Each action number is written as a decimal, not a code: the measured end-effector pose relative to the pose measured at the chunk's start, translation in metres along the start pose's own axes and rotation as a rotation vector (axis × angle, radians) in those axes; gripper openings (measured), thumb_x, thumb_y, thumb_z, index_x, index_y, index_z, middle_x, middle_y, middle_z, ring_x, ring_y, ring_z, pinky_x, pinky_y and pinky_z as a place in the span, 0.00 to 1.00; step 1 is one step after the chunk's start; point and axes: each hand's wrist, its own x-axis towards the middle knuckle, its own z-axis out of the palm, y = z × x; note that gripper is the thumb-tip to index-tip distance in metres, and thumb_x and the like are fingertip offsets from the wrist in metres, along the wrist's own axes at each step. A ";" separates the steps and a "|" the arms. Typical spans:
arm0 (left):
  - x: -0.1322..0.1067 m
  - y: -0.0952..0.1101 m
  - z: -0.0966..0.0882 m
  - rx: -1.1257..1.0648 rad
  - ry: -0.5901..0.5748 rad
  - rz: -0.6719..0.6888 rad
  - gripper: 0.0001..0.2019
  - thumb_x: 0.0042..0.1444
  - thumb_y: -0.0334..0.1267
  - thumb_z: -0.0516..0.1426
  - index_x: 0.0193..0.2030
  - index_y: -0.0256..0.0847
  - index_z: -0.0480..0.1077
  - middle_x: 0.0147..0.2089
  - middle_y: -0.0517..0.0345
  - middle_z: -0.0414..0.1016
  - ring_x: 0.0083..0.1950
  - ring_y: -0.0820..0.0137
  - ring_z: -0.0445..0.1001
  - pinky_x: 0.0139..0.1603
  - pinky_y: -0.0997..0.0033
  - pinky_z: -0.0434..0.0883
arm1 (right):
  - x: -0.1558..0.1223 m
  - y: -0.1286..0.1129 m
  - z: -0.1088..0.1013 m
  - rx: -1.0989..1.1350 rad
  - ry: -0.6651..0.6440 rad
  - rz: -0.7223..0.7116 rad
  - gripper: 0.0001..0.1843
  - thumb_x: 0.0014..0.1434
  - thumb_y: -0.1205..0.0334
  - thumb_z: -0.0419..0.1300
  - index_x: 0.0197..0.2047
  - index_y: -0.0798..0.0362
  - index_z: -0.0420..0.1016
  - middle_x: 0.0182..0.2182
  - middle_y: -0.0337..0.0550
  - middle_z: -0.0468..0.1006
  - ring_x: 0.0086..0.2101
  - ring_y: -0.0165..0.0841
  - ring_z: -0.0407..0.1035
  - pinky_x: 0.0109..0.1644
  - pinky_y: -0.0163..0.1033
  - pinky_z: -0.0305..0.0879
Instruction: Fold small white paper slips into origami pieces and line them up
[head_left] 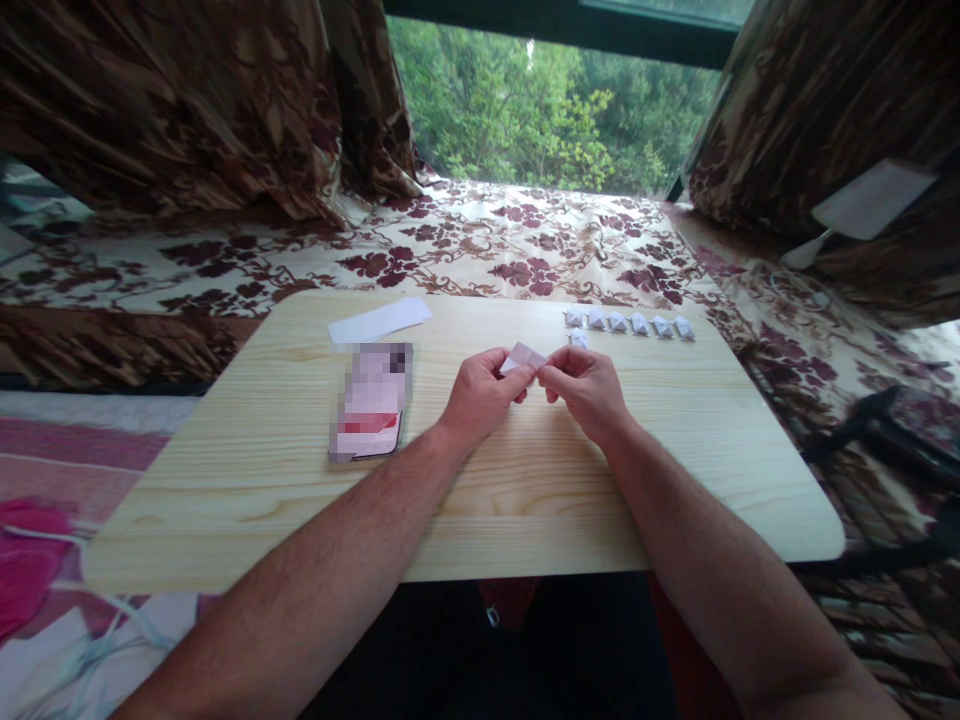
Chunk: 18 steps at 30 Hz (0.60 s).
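Both hands meet above the middle of a light wooden table [262,470]. My left hand [480,392] and my right hand [586,388] each pinch one side of a small white folded paper piece [523,356], held just above the tabletop. Their fingers are curled closed on it. A row of several small folded white paper shapes [628,323] lies at the far right of the table, with one more folded shape [577,338] just in front of the row, close to my right hand.
A phone [371,400] lies flat left of my left hand. A white paper strip [380,320] lies beyond it near the far edge. Floral cloth [487,240] covers the ledge behind the table, with curtains on both sides and a window.
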 end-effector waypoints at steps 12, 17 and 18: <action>0.000 -0.005 0.001 0.047 0.008 -0.008 0.09 0.52 0.40 0.62 0.28 0.37 0.71 0.22 0.62 0.70 0.24 0.76 0.64 0.25 0.75 0.60 | 0.001 0.000 0.000 0.010 -0.004 0.005 0.06 0.50 0.63 0.64 0.25 0.54 0.72 0.17 0.33 0.71 0.19 0.25 0.62 0.24 0.33 0.56; 0.000 -0.002 0.003 0.026 -0.004 -0.017 0.08 0.51 0.40 0.62 0.29 0.36 0.72 0.22 0.62 0.71 0.24 0.76 0.65 0.26 0.75 0.61 | 0.002 0.001 -0.001 0.018 0.004 -0.004 0.05 0.49 0.65 0.64 0.24 0.54 0.72 0.17 0.32 0.70 0.19 0.24 0.60 0.23 0.33 0.54; 0.000 -0.002 0.003 0.023 -0.003 -0.021 0.08 0.51 0.40 0.63 0.29 0.36 0.72 0.22 0.62 0.70 0.24 0.76 0.65 0.26 0.75 0.60 | 0.002 0.001 -0.001 0.023 0.005 -0.002 0.05 0.49 0.65 0.64 0.25 0.54 0.72 0.17 0.32 0.70 0.19 0.24 0.60 0.23 0.33 0.54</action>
